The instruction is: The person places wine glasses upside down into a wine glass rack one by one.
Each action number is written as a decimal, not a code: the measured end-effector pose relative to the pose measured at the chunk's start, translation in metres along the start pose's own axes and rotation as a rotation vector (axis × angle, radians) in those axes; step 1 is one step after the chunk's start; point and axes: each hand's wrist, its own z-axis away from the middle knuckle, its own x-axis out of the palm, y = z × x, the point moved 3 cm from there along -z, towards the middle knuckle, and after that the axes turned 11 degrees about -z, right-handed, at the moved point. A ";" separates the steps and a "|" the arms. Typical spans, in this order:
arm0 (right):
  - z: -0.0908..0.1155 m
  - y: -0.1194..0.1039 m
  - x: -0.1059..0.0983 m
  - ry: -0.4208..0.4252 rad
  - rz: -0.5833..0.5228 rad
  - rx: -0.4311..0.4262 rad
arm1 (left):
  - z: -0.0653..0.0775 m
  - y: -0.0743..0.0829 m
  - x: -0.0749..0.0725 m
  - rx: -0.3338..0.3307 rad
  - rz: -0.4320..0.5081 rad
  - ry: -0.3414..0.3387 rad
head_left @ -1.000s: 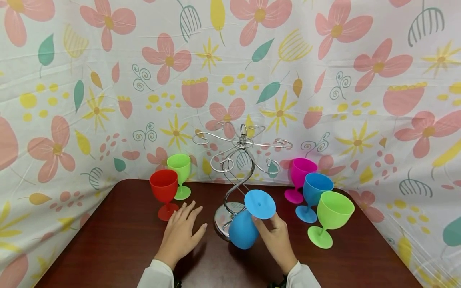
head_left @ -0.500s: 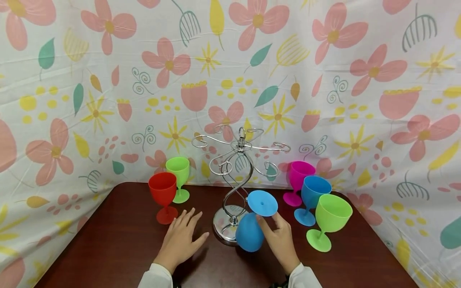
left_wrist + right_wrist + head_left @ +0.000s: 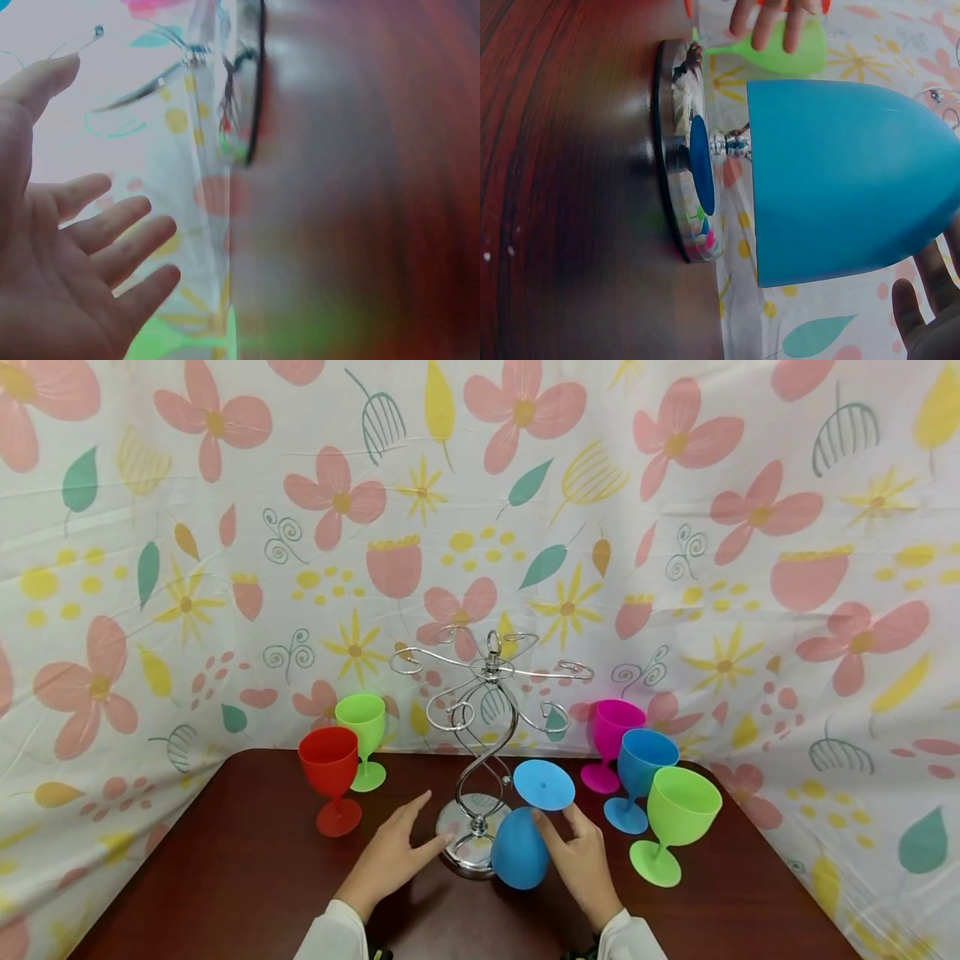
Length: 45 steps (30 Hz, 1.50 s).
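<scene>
My right hand (image 3: 585,868) grips a blue plastic goblet (image 3: 520,850) by the stem, upside down, with its round foot facing up. In the right wrist view the goblet's bowl (image 3: 847,184) hangs mouth down above the edge of a round chrome base. That base (image 3: 461,824) belongs to a metal stand with a twisted stem and several curled wire arms (image 3: 423,657). To the left of the base, my left hand (image 3: 390,864) holds nothing, its thumb tip close to the base. Its fingers are extended and spread in the left wrist view.
A red goblet (image 3: 330,760) and a green goblet (image 3: 362,722) stand upright at the left back. Upright on the right are a magenta goblet (image 3: 617,722), a blue goblet (image 3: 647,760) and a green goblet (image 3: 682,810). A flowered cloth (image 3: 570,510) hangs behind the brown table (image 3: 225,860).
My left hand has turned from palm down onto its side and come closer to the stand's base. The held blue goblet has shifted a little right relative to the stand. The head view has shifted slightly.
</scene>
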 end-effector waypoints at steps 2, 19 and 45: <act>0.001 0.002 0.000 0.000 0.005 0.007 | -0.007 0.004 0.003 0.002 0.077 0.018; -0.004 0.003 -0.003 0.020 0.024 -0.051 | -0.044 0.034 0.015 0.041 0.288 0.195; -0.100 -0.009 -0.034 0.278 -0.028 0.057 | -0.047 0.030 0.022 0.090 0.220 0.271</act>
